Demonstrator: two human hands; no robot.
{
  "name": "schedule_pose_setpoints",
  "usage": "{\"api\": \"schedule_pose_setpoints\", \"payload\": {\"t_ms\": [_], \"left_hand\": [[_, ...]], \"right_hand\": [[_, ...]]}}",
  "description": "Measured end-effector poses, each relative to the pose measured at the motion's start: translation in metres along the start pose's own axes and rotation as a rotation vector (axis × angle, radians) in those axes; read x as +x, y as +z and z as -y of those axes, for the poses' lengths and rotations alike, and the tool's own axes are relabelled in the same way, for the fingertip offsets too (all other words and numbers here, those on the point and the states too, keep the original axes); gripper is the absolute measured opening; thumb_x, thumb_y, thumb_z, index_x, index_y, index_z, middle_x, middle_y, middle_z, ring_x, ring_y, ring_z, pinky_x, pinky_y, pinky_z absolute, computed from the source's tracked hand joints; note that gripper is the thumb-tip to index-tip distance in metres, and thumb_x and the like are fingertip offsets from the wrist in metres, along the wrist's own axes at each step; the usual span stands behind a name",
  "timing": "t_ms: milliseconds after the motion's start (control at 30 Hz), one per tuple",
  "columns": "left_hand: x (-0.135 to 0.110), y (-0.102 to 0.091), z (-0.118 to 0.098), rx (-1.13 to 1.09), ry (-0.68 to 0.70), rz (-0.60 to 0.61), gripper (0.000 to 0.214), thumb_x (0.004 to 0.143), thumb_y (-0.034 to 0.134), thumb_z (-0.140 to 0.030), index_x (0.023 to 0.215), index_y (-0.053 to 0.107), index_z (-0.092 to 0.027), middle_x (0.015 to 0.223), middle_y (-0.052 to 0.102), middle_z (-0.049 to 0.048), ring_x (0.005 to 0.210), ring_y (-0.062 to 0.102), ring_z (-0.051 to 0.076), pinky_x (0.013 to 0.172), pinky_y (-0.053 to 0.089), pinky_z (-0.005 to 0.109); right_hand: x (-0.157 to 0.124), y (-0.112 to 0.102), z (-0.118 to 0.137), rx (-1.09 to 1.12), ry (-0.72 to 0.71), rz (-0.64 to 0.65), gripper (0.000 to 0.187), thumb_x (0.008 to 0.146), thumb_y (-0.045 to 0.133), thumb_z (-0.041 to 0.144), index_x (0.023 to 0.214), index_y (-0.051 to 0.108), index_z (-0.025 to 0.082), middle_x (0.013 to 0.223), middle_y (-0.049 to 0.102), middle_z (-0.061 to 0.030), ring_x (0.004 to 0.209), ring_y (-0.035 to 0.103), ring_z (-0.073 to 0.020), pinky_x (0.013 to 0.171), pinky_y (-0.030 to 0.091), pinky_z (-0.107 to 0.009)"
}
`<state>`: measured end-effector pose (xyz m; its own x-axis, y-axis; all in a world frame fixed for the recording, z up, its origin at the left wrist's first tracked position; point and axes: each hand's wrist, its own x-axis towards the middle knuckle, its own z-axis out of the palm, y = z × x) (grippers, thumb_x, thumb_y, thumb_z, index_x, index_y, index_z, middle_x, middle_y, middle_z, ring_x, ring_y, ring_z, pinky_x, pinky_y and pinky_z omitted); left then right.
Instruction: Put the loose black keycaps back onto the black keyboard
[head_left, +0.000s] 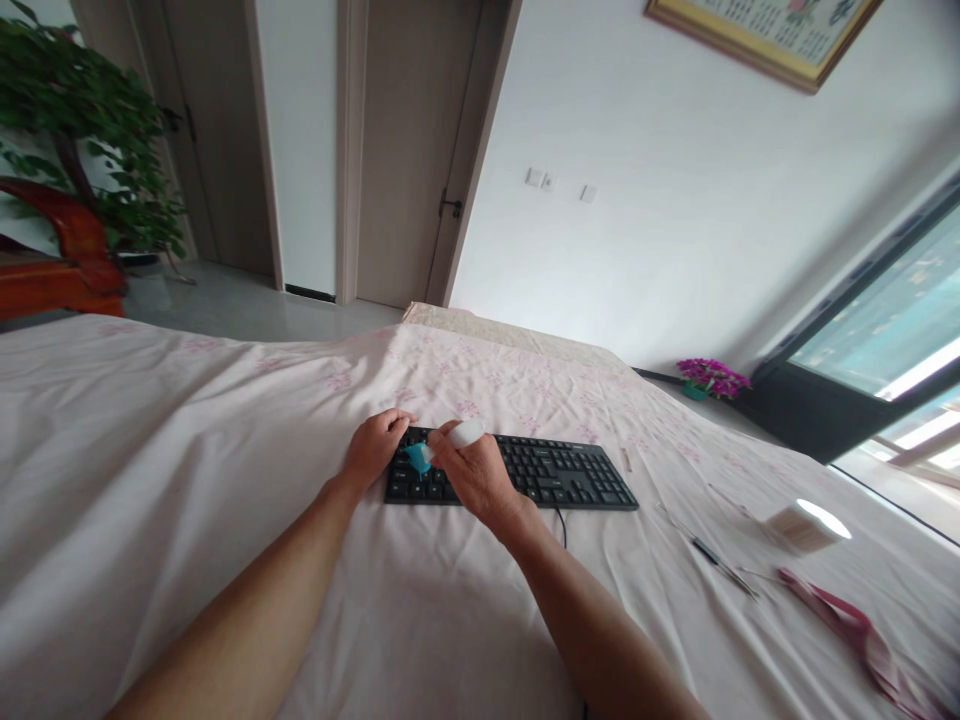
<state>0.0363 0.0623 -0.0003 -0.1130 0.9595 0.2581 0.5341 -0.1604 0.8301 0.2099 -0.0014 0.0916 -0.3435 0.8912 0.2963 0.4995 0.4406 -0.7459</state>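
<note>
A black computer keyboard (570,472) lies on the flowered cloth, its cable (562,528) running toward me. My left hand (377,442) is closed at the keyboard's far left corner, fingers curled over the edge and thumb along it. In my right hand (476,475), closed around its white handle, is a small cleaning brush (418,457) with a blue head. The blue end points down and meets the keys at the left part of the keyboard. The right hand hides the keys in the middle left.
To the right lie a dark-handled screwdriver-like tool (716,560), a round white container (806,526), a pink ribbon-like strip (855,625) and a few thin sticks. Beyond the cloth (225,430) are doors (412,150), a leafy plant (75,120) and purple flowers (712,377).
</note>
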Motion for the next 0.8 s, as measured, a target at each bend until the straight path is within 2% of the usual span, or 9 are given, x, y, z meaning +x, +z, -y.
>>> {"api": "schedule_pose_setpoints", "payload": {"t_ms": [100,233,433,633,800], "left_hand": [[0.001,0.001,0.002,-0.042,-0.002,-0.001,0.034,0.082,0.043,-0.039,0.096,0.070,-0.023,0.100,0.073,0.0032,0.092,0.065,0.020,0.078,0.047,0.026],[0.005,0.002,0.007,-0.214,-0.010,-0.041,0.034,0.081,0.046,-0.040,0.095,0.069,-0.020,0.100,0.073,0.0043,0.095,0.065,0.020,0.083,0.047,0.027],[0.007,0.000,0.009,-0.399,-0.025,-0.060,0.034,0.080,0.050,-0.041,0.096,0.068,-0.017,0.100,0.072,0.0061,0.098,0.065,0.021,0.089,0.046,0.029],[0.007,0.000,0.007,-0.387,-0.019,-0.060,0.035,0.080,0.049,-0.042,0.095,0.068,-0.016,0.100,0.072,0.0074,0.099,0.064,0.021,0.090,0.046,0.029],[0.006,0.000,0.006,-0.280,-0.011,-0.056,0.035,0.080,0.048,-0.043,0.093,0.069,-0.018,0.098,0.073,0.0055,0.096,0.065,0.021,0.086,0.047,0.028]], "right_hand": [[-0.004,-0.002,-0.001,0.007,0.069,0.089,0.031,0.091,0.041,0.031,0.068,0.057,0.019,0.057,0.059,0.0001,0.057,0.060,-0.0122,0.056,0.044,-0.020],[-0.004,0.001,-0.001,0.116,0.083,-0.015,0.030,0.091,0.042,0.037,0.077,0.061,0.019,0.063,0.063,-0.0018,0.063,0.064,-0.0147,0.060,0.048,-0.023],[0.009,0.016,-0.003,0.123,-0.025,-0.100,0.028,0.090,0.044,0.040,0.081,0.060,0.019,0.073,0.063,-0.0010,0.071,0.061,-0.0140,0.067,0.047,-0.024],[0.005,0.010,-0.003,0.049,0.013,0.088,0.024,0.088,0.043,0.028,0.072,0.058,0.019,0.060,0.060,0.0011,0.060,0.059,-0.0128,0.058,0.043,-0.021],[-0.002,-0.009,0.006,0.019,0.012,0.085,0.022,0.087,0.042,0.026,0.073,0.058,0.019,0.060,0.059,0.0009,0.061,0.060,-0.0137,0.056,0.040,-0.021]]}}
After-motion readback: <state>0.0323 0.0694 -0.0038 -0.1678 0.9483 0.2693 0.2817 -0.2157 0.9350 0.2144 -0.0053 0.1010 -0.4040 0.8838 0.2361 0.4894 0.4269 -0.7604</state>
